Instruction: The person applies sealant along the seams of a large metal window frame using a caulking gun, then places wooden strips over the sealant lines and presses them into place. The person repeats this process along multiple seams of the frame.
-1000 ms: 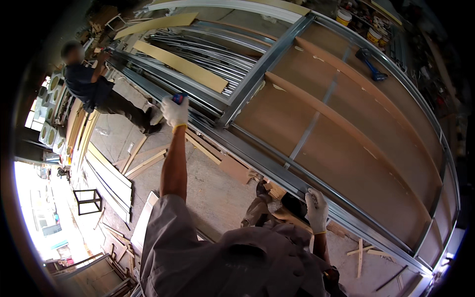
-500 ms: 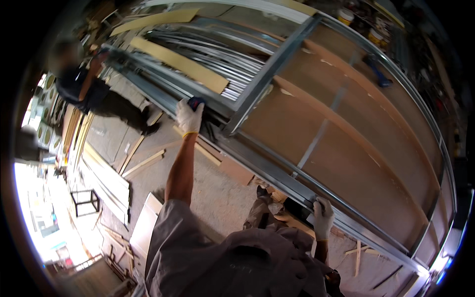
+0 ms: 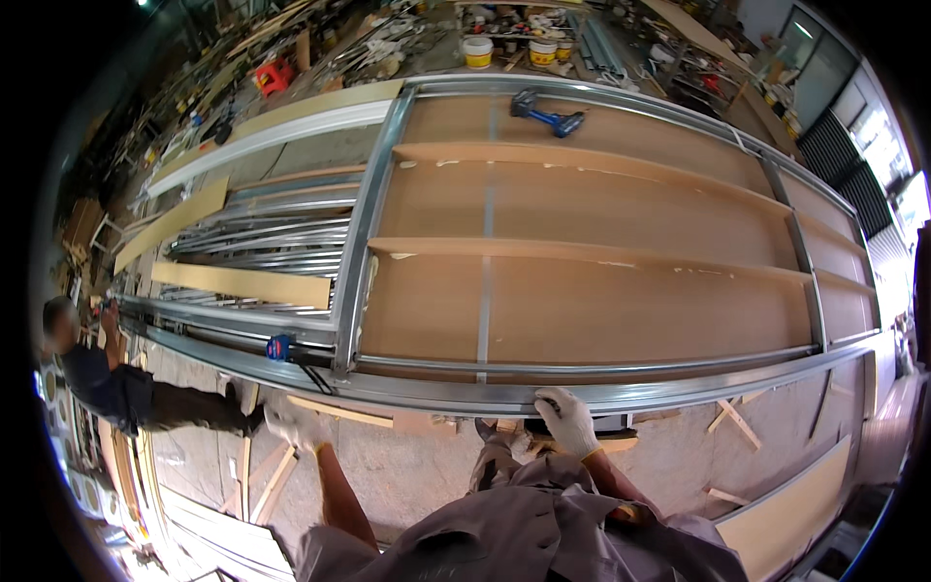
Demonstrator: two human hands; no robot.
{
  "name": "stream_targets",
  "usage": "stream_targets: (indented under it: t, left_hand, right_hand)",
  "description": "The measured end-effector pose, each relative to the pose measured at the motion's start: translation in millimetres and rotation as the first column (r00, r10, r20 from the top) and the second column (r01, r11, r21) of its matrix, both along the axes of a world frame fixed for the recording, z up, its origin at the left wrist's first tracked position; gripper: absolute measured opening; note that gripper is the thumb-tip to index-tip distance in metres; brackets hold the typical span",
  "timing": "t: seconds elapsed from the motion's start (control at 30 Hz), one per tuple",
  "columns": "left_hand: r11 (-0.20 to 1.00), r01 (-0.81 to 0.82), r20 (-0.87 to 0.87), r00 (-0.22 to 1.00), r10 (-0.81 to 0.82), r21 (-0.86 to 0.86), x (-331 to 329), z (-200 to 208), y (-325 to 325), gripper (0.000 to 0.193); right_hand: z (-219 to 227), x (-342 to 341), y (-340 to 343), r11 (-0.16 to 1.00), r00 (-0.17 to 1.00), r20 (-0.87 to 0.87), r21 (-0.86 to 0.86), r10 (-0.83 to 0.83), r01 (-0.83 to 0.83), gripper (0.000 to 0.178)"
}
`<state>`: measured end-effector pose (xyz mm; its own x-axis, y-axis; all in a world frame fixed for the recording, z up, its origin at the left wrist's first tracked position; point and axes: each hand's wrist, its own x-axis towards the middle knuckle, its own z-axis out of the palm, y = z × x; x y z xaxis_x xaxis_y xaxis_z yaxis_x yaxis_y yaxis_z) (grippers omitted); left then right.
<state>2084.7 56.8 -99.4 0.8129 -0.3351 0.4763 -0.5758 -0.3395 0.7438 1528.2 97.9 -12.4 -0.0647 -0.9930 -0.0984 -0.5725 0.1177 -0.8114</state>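
A long metal rail forms the near edge of a big metal frame filled with brown board panels and wooden battens. My right hand, in a white glove, grips that rail's near lip. Also gloved, my left hand hovers just below the rail, over a wooden strip on the floor, and holds nothing. A small blue tool sits on the rail just above my left hand. My knees and grey clothes fill the lower middle.
A co-worker crouches at the rail's left end, a hand on it. A blue cordless drill lies on the far panel. Metal profiles are stacked left. Wood scraps litter the floor; buckets stand behind.
My left hand has come off the rail and drawn back toward me, leaving the blue tool on the rail. My right hand stays on the rail. My head has swung over the panel.
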Motion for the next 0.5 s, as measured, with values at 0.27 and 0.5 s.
stream_targets:
  t: [0.27,0.5]
  left_hand:
    - [0.791,-0.012,-0.336,0.901,0.273,0.612,-56.7,-135.6,206.6,0.057]
    - [0.442,0.339,-0.488,0.825,0.285,0.831,-166.6,-142.1,368.4,0.053]
  right_hand:
    - [9.2,-20.7,-4.1,0.974,0.963,0.152,-0.09,0.221,-0.209,0.027]
    - [3.3,-37.1,7.8,0.921,0.92,0.19,-0.263,0.342,-0.288,0.025]
